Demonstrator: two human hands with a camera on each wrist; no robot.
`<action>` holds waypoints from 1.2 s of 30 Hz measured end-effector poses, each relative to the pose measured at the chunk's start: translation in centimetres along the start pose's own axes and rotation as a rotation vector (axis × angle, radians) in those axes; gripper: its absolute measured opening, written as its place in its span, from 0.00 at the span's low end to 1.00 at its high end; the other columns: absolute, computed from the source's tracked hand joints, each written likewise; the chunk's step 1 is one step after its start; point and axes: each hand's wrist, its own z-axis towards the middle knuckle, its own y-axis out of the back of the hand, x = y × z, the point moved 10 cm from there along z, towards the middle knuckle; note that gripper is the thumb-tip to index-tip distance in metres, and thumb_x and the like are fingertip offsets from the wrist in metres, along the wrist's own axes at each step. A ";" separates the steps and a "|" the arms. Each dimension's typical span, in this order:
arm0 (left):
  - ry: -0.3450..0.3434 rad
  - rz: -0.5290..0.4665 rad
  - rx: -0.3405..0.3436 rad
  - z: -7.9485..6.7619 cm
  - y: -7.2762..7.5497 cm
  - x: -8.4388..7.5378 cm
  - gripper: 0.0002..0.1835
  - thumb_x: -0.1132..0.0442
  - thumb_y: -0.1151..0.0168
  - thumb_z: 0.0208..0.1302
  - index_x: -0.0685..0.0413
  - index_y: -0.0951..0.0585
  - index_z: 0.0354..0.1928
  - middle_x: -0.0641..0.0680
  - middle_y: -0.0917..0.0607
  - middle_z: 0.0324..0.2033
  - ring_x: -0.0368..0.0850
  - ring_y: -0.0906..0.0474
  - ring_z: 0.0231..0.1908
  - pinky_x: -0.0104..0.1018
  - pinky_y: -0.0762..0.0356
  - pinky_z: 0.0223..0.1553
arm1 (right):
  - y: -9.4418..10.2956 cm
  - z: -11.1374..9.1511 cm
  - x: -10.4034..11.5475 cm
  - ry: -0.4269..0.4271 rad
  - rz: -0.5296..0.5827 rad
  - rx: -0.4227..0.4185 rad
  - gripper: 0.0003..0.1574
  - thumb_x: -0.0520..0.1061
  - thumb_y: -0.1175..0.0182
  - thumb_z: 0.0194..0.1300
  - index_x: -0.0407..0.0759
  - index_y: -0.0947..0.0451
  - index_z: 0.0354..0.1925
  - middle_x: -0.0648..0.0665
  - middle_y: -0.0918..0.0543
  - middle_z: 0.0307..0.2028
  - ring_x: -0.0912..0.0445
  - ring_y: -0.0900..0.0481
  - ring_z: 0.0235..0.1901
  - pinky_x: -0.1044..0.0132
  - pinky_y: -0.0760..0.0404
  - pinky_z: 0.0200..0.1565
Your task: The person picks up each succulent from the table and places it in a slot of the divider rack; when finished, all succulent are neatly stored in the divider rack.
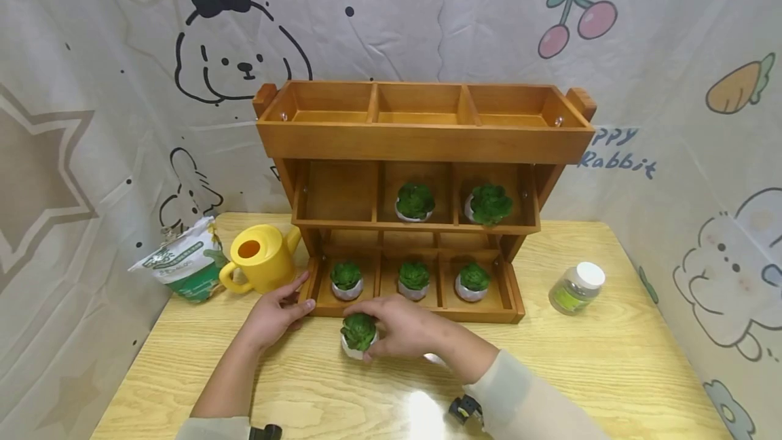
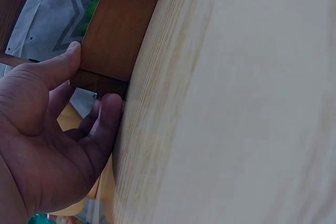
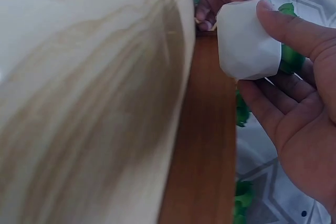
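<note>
In the head view my right hand [image 1: 408,326] grips a small potted succulent [image 1: 359,333] in front of the shelf's bottom tier. Its white faceted pot [image 3: 248,40] is pinched between thumb and fingers in the right wrist view, tilted with the base toward that camera. At the front left corner of the wooden tiered shelf [image 1: 421,142], my left hand [image 1: 275,314] holds the bottom tray's edge. The left wrist view shows the thumb against the tray's corner [image 2: 113,40] and the fingers curled at its side. Several succulents stand in the lower two tiers, one per occupied compartment.
Left of the shelf stand a yellow watering can [image 1: 263,260] and a white-and-green bag [image 1: 189,263]. A clear jar with a white lid [image 1: 577,288] is on the table's right. Patterned cloth [image 1: 391,12] hangs behind the wood-grain table [image 1: 318,399].
</note>
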 end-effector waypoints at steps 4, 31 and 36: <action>-0.005 0.005 -0.002 0.0 0.0 -0.1 0.39 0.53 0.27 0.67 0.41 0.31 0.78 0.70 0.30 0.69 0.63 0.33 0.67 0.45 0.13 0.47 | 1.4 -0.1 0.8 0.025 -0.014 -0.032 0.47 0.53 0.20 0.57 0.54 0.26 0.72 0.55 0.20 0.63 0.63 0.23 0.57 0.66 0.22 0.59; -0.011 0.010 -0.006 -0.1 0.1 -0.1 0.39 0.53 0.27 0.67 0.40 0.31 0.78 0.69 0.28 0.66 0.61 0.32 0.65 0.45 0.13 0.46 | 6.8 0.6 3.3 0.069 -0.064 -0.093 0.48 0.54 0.21 0.59 0.49 0.28 0.73 0.48 0.20 0.64 0.57 0.23 0.62 0.60 0.24 0.65; -0.004 0.014 0.001 0.1 0.0 0.1 0.39 0.52 0.27 0.67 0.40 0.32 0.78 0.69 0.29 0.67 0.62 0.33 0.66 0.43 0.13 0.46 | 7.8 0.8 4.0 0.080 -0.061 -0.122 0.49 0.55 0.20 0.58 0.49 0.28 0.73 0.49 0.19 0.64 0.59 0.23 0.61 0.61 0.24 0.64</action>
